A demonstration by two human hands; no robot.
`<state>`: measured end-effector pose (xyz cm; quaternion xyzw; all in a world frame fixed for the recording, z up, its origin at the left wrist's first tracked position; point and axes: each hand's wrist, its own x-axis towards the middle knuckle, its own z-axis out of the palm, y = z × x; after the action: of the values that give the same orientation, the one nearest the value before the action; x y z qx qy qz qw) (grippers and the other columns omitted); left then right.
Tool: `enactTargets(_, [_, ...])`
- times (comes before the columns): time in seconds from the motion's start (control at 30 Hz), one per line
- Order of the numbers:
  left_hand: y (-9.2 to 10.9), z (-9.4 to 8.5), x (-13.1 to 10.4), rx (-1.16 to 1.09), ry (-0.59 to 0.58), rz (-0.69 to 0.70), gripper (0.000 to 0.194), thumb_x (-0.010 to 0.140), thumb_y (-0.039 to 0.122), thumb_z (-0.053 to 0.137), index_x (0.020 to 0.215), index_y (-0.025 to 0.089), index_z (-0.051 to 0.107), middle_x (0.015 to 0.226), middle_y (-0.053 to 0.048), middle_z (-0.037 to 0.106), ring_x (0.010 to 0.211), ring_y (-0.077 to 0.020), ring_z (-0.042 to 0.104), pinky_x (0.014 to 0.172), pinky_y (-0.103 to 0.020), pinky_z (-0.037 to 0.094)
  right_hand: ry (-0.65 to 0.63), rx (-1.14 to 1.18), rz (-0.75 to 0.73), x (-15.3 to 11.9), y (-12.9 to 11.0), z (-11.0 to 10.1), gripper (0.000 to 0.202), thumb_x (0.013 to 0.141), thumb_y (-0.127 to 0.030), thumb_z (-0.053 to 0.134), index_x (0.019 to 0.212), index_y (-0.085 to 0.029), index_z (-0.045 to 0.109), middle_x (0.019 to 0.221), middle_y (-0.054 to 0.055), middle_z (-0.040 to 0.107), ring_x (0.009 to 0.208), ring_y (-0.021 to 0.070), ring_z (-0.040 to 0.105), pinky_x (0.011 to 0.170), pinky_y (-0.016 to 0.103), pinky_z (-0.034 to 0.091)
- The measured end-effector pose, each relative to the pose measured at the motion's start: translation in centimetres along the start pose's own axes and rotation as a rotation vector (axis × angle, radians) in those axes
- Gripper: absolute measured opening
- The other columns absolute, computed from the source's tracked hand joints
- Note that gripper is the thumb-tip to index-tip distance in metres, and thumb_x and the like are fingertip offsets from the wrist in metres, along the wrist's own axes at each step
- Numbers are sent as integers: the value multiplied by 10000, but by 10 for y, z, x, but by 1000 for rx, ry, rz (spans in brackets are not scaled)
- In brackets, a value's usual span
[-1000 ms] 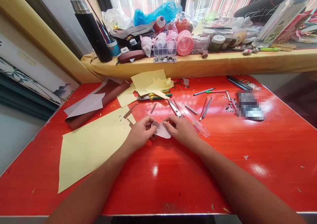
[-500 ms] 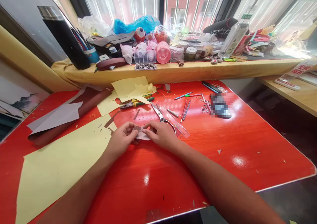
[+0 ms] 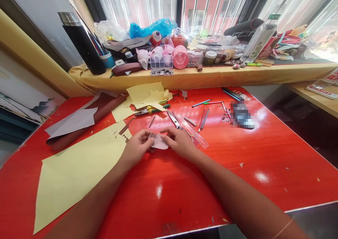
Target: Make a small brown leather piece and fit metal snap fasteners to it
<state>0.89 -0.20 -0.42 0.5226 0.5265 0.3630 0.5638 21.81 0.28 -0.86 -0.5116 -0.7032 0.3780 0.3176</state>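
Observation:
A small greyish-white cut piece (image 3: 160, 142) with a brown patch at its top edge is between my two hands, over the red table. My left hand (image 3: 137, 145) pinches its left edge between thumb and fingers. At its right edge, my right hand (image 3: 179, 142) holds it with the thumb on top and the index finger stretched above. Just beyond my right hand lie metal scissors (image 3: 173, 120), their handles partly hidden by that hand. A clear ruler (image 3: 200, 139) lies beside the scissors.
Yellow paper (image 3: 81, 168) and a brown roll (image 3: 105, 108) lie left. Pliers (image 3: 151, 110) rest by yellow scraps (image 3: 144, 94). Pencils (image 3: 203, 118) and a blurred dark object (image 3: 242, 115) lie right. A black flask (image 3: 84, 45) and jars (image 3: 210, 57) stand on the sill.
The view has shifted, so everything appears further right. My right hand's fingers have shifted on the piece, and more of its pale surface shows between my hands.

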Motion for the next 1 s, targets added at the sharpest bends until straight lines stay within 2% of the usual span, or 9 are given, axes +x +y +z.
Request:
enactTargets(0.2, [-1,-1,0,15,-13,6,490,764,590,794,989,183,641,813,-18,713,673,-191,693,643,-324,608,-6,-10,0,0,-4,0,154,980,-289,624,917,-218,744,834,4,737,730,153,606,641,256,378])
enactTargets(0.4, [-9,-6,4,79,11,13,565,759,661,792,1023,177,668,851,-34,720,725,-203,690,667,-323,623,33,7,-2,0,-8,3,134,980,-285,651,921,-209,745,802,-14,724,710,134,600,635,244,377])
enactTargets(0.53, [-10,-7,4,141,31,14,590,752,684,778,1052,182,693,918,-65,744,798,-232,700,674,-319,625,50,140,1,1,-16,-9,163,980,-320,633,893,-210,716,766,-23,693,693,130,605,610,236,390])
enactTargets(0.6, [-8,-6,3,168,40,7,588,748,688,773,1051,189,701,939,-65,752,776,-220,692,658,-303,617,72,166,1,-1,-15,-24,189,979,-364,624,893,-215,703,705,-36,638,639,128,567,579,241,376])
enactTargets(0.7, [-5,-6,2,196,59,-10,577,734,687,773,1035,199,706,907,-46,750,721,-200,678,628,-278,603,139,98,12,-7,-2,-59,201,961,-381,628,869,-212,688,663,-41,589,596,126,511,570,249,356])
enactTargets(0.77, [-4,-6,2,222,71,-16,568,726,685,770,1026,206,711,890,-36,747,716,-196,677,619,-262,595,207,27,59,-13,14,-87,237,965,-411,612,871,-206,686,628,-43,562,581,132,495,577,257,356])
enactTargets(0.9, [-1,-5,2,278,94,-27,550,705,681,765,1003,220,728,919,-33,764,746,-204,691,616,-247,591,286,-195,195,-30,51,-145,235,945,-401,608,873,-197,700,642,-20,607,608,157,546,621,278,381])
enactTargets(1.0, [5,-3,2,301,114,-54,546,673,681,765,970,224,735,880,-27,765,713,-207,689,594,-249,585,351,-299,265,-43,75,-177,220,927,-388,611,879,-200,712,663,-5,639,629,173,571,638,287,392])
